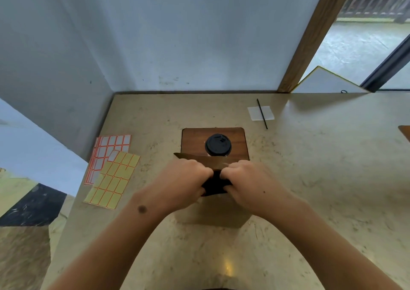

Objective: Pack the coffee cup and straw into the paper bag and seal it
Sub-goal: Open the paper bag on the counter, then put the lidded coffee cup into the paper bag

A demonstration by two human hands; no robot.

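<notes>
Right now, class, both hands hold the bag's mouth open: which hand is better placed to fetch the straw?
The right hand. The straw lies on a white paper at the table's far right, on that hand's side; the left hand would have to cross over the paper bag.

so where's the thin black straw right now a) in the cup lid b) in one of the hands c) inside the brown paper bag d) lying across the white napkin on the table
d: the thin black straw lies across the white napkin at the far right of the table, away from both hands at the brown paper bag.
</notes>
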